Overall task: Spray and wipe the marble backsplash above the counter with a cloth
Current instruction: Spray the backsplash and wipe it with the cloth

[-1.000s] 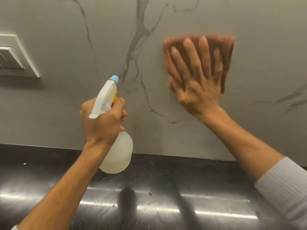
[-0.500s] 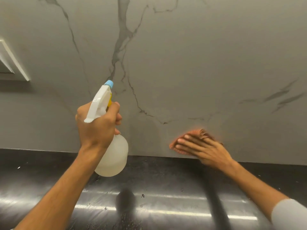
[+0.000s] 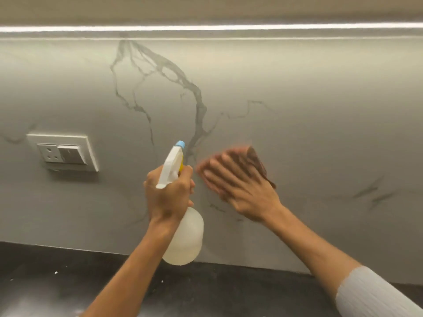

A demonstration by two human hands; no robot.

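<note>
The grey marble backsplash [image 3: 297,106] with dark veins fills most of the view. My right hand [image 3: 240,188] lies flat with spread fingers and presses a reddish-brown cloth [image 3: 257,160] against the marble at mid height; the hand and cloth are motion-blurred. Only the cloth's right edge shows past my fingers. My left hand [image 3: 167,195] grips the neck of a white spray bottle [image 3: 186,239] with a blue nozzle tip, held upright just left of the cloth, nozzle facing the wall.
A white socket and switch plate [image 3: 64,152] sits on the backsplash at the left. The dark, glossy counter [image 3: 57,282] runs along the bottom with a few specks. A light strip [image 3: 229,27] glows under the cabinet at the top.
My right hand with the cloth moved from low near the counter up and left to mid height. The view tilted upward, so the socket plate and light strip came into sight. The bottle stayed held.
</note>
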